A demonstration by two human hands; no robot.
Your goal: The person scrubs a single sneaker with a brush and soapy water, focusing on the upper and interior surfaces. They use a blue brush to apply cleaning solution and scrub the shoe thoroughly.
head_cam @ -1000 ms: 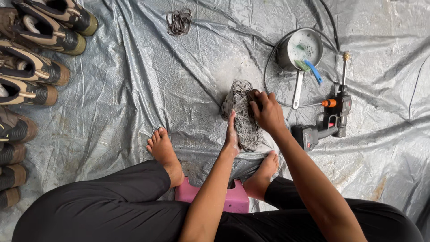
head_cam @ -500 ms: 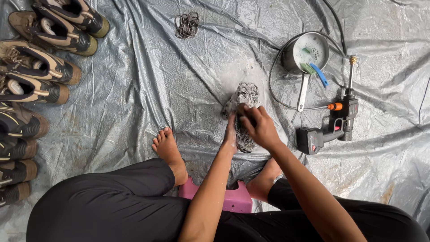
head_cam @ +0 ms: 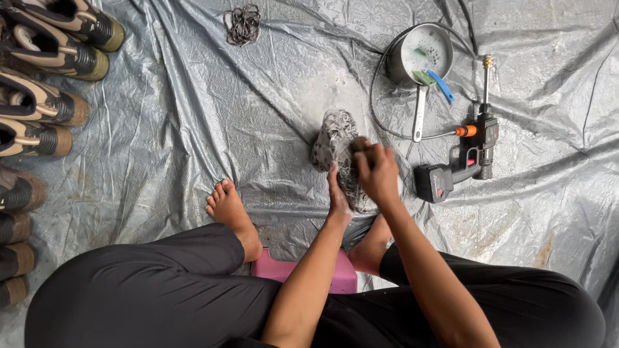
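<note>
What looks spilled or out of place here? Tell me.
Soapy foam has spread over the tarp just beyond the shoe that both hands hold. A loose bundle of laces lies alone at the top. Nothing looks damaged.

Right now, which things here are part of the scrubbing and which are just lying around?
In use: soapy shoe, left hand steadying it, right hand scrubbing, brush.
Lying about: row of shoes, bundle of laces, pan of suds, spray gun.

Open tarp [head_cam: 193, 129] lies left of the hands; a spray gun [head_cam: 461, 161] and pan [head_cam: 422, 51] crowd the right.
</note>
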